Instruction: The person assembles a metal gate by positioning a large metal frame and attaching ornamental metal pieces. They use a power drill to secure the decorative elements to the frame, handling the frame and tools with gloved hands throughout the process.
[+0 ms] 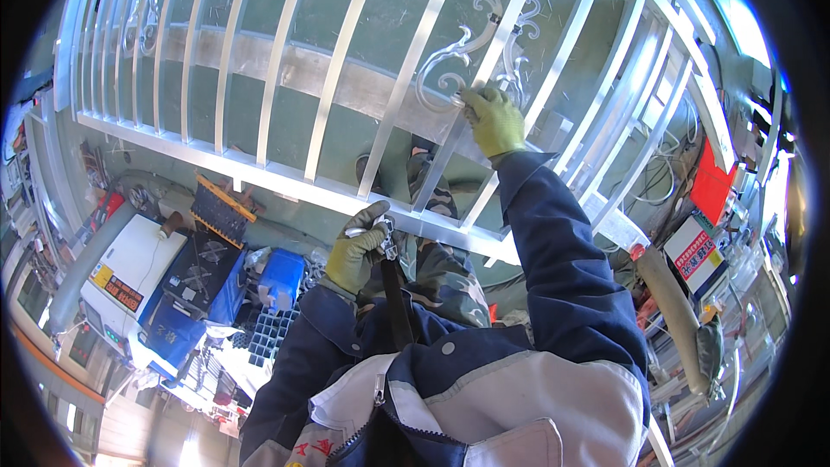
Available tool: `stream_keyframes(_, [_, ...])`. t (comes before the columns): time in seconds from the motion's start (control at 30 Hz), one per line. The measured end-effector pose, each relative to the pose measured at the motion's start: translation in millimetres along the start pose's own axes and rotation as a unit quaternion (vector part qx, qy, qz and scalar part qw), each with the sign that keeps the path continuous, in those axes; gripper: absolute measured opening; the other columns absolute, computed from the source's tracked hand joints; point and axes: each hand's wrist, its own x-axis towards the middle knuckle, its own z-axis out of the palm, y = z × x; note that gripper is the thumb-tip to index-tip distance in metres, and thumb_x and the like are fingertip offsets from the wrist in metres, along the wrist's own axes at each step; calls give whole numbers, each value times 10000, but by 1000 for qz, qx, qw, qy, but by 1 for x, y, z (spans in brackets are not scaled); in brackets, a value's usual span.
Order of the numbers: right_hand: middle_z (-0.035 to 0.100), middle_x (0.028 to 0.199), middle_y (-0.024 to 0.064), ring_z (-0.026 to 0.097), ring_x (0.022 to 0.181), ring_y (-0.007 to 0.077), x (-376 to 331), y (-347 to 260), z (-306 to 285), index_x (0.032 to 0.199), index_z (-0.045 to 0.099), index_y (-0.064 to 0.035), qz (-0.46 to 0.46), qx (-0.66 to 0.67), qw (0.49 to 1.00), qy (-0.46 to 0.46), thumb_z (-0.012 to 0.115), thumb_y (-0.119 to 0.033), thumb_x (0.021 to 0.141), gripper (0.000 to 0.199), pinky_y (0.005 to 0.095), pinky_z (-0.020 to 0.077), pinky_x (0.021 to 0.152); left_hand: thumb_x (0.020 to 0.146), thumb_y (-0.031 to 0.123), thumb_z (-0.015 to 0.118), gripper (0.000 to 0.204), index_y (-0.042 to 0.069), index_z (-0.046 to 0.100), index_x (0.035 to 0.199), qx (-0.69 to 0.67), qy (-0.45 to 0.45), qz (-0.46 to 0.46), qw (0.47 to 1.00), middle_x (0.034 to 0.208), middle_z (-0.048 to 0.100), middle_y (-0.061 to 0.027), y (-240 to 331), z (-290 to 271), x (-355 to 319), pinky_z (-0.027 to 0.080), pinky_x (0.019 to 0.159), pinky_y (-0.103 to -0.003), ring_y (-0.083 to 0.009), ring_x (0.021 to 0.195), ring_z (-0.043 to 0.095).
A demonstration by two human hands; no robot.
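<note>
A silvery metal railing panel [285, 182] with slanting square bars stretches in front of me. At its right side, a curled scroll ornament [464, 45] lies on both sides of one bar. My right hand [494, 123], in a yellow-green glove, is closed on the lower end of this scroll beside the bar. Close to my body, just below the panel's near rail, my left hand [353, 255] wears a similar glove. Its fingers are wrapped round a small shiny metal piece [389, 238], whose kind I cannot make out. A dark strap [396, 303] hangs beneath it.
A long flat metal beam [303, 69] runs beneath the bars. To the left stand a white machine cabinet [134, 264], a blue bin [281, 279] and a dark crate grid [264, 337]. On the right are a red panel [712, 183] and a padded tan roll [670, 303].
</note>
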Motion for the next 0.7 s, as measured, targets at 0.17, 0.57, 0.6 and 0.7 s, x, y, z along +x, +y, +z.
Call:
stream_keyframes(0.17, [681,1185,87,646,1094,368,-5,2,5,1212,731,-237,26,21,999,18,679,-224,923,294,499,536,900,982,85,680,436,55,588,1407,1,41,2,999,925,683,-12,6,16,-1,555,680,-218,-67,730,626])
stream_keyframes(0.57, [684,1181,103,648,1104,366,-12,-1,8,1247,690,-195,56,66,993,81,716,-258,902,352,504,531,916,987,127,683,482,63,548,1445,9,6,-14,1000,1032,674,-57,4,3,3,626,796,-334,-165,908,708])
stream_keyframes(0.6, [686,1172,103,649,1099,364,-12,-3,7,1230,698,-196,71,87,990,82,707,-256,910,326,502,530,915,987,127,684,484,63,546,1446,8,9,-14,1000,1030,673,-59,3,3,4,624,796,-335,-166,901,705])
stream_keyframes(0.7, [689,1149,100,653,1084,361,-10,0,13,1169,718,-198,102,111,987,64,681,-252,934,244,492,530,906,986,125,685,488,61,542,1448,7,6,-15,1000,1028,671,-66,3,3,7,618,796,-339,-167,889,697])
